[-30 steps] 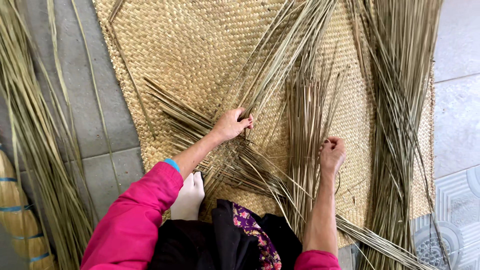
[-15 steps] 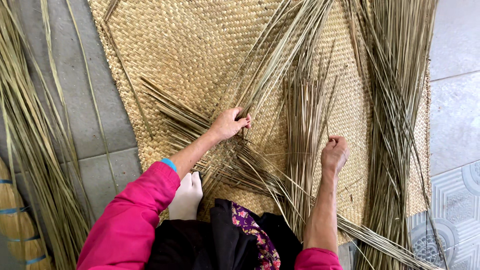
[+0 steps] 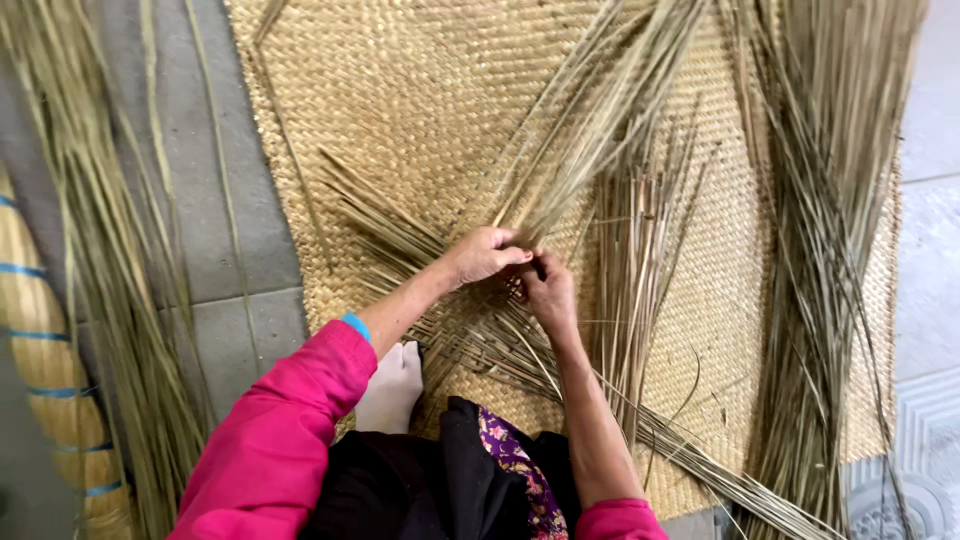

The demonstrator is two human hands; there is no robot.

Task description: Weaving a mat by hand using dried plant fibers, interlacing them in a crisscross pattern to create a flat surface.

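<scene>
A large woven straw mat lies on the floor in front of me. Loose reed strands fan up and out from its unwoven edge. My left hand pinches a few of these strands where they meet the weave. My right hand is right beside it, fingers closed on strands at the same spot. Both hands touch each other. A bunch of upright strands stands just right of my right hand. I wear pink sleeves, and my foot in a white sock rests on the mat's near edge.
A long bundle of loose reeds lies on the grey tiled floor at the left. Another thick bundle runs down the mat's right side. A rolled mat with blue bands sits at the far left.
My right hand has moved left from the upright strands to meet my left hand. The left hand has stayed at the weave's edge. The view has shifted slightly.
</scene>
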